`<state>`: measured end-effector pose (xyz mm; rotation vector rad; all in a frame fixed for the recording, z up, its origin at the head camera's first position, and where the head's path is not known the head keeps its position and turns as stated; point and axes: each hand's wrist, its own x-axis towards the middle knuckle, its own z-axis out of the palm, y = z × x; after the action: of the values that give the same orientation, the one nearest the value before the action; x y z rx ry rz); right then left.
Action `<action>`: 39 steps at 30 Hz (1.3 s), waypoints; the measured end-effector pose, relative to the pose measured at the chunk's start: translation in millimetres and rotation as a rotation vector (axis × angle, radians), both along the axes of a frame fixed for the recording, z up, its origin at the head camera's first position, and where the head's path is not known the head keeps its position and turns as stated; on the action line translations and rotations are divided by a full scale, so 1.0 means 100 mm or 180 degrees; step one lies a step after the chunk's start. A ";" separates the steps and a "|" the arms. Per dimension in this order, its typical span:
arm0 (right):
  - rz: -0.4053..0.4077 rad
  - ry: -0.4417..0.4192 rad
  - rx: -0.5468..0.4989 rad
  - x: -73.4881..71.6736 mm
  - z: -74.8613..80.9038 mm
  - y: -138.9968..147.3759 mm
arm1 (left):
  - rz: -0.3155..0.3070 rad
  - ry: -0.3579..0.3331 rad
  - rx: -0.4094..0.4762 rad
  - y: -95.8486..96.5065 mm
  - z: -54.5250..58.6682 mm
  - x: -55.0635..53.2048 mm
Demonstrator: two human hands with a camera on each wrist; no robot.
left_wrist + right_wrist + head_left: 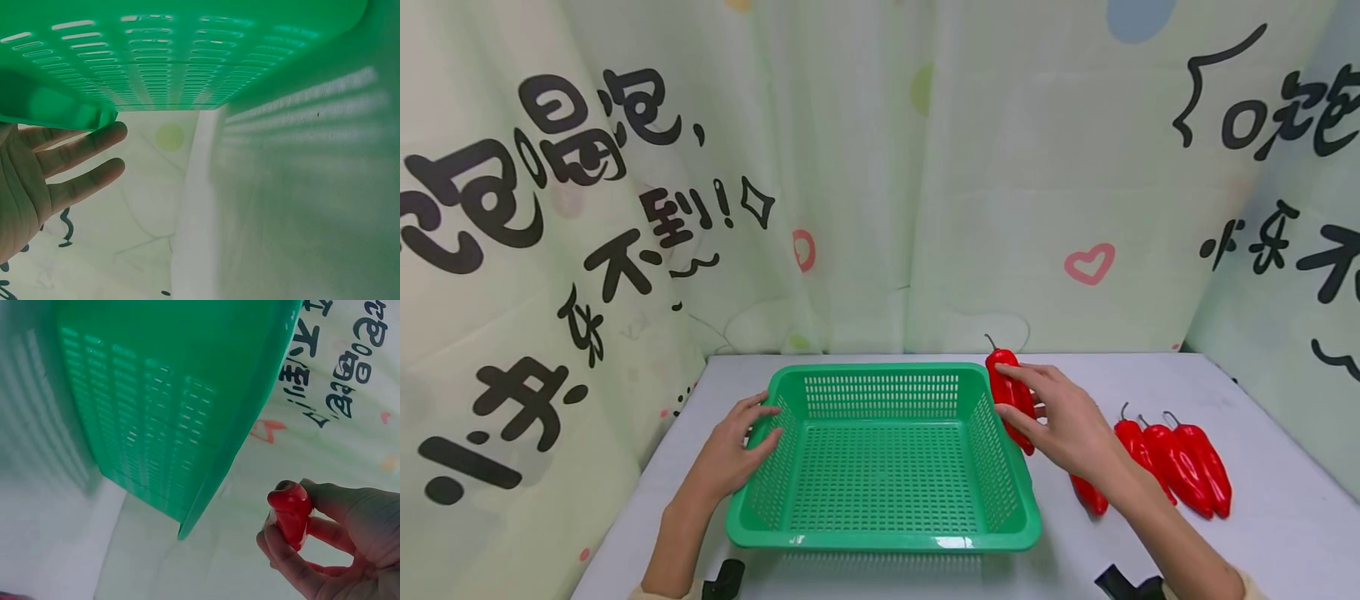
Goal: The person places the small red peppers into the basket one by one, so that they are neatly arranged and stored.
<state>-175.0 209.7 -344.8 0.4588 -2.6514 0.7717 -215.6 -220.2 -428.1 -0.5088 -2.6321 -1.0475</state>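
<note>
A green plastic basket [880,539] with slotted walls stands on the white table, with nothing in it. My left hand [733,450] is at its left rim, thumb and index fingertips overlapping the edge. In the left wrist view, the fingers [81,153] of that hand reach out fairly straight beside the rim. My right hand [1063,417] holds a glossy red pepper [1009,387] between thumb and fingers, above the basket's right rim. The pepper's stem points away from me. In the right wrist view the pepper [290,509] is seen end-on, apart from the basket's wall [144,412].
Several red peppers [1180,467] lie in a row on the table [1262,542] at the right. Another pepper [1088,496] is partly hidden by my right forearm. A pale curtain [865,167] with black lettering and hearts hangs behind and at both sides.
</note>
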 end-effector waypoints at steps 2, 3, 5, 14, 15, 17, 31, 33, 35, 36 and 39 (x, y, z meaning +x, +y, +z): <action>0.0036 -0.0001 -0.0033 -0.01 0.01 -0.03 | 0.0006 -0.0012 0.0005 0.00 0.01 0.00; 0.0047 0.0004 -0.0041 -0.01 0.01 -0.04 | 0.0011 -0.0016 0.0003 0.01 0.01 0.01; 0.0066 0.0014 -0.0053 -0.02 0.02 -0.08 | 0.0014 -0.0019 0.0006 0.01 0.01 0.01; 0.0172 0.0006 -0.0118 -0.06 0.04 -0.24 | 0.0025 -0.0027 -0.0012 0.00 -0.01 0.00; 0.0190 0.0013 -0.0128 -0.07 0.04 -0.25 | 0.0036 -0.0029 -0.0013 0.00 -0.01 0.00; 0.0223 0.0025 -0.0156 -0.07 0.04 -0.29 | 0.0049 -0.0039 -0.0014 0.00 -0.01 0.01; 0.0344 -0.0012 -0.0233 -0.13 0.02 -0.51 | 0.0060 -0.0087 -0.0048 0.02 -0.01 -0.01; 0.0369 -0.0029 -0.0252 -0.14 0.01 -0.55 | 0.0051 -0.0102 -0.0042 0.02 -0.02 -0.01; 0.0389 -0.0036 -0.0254 -0.14 0.00 -0.59 | 0.0043 -0.0110 -0.0024 0.02 -0.01 -0.01; 0.0398 -0.0042 -0.0250 -0.15 -0.01 -0.61 | 0.0038 -0.0113 -0.0014 0.02 -0.01 0.00; 0.0429 -0.0072 -0.0261 -0.15 -0.03 -0.66 | 0.0031 -0.0101 0.0015 0.02 0.00 0.00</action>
<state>-189.8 143.6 -348.0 0.6149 -2.6188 0.9273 -216.0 -218.6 -428.5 -0.4815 -2.6564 -1.0670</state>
